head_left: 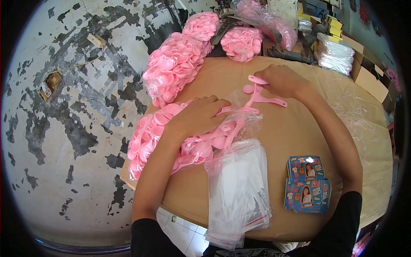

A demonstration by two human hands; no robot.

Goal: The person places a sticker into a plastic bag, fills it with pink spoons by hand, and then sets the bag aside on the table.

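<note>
Right hand (280, 80), fingers pinching the end of a pink scoop (258, 85), which is hanging just below the fingertips; left hand (199, 115), fingers slightly spread, is resting on the open bag of pink scoops (150, 137) at its side.

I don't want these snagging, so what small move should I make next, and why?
I'd probably lift the pink piece in your right hand away first: other pink pieces crowd against it, while your left hand rests on the bagged heap.
</note>
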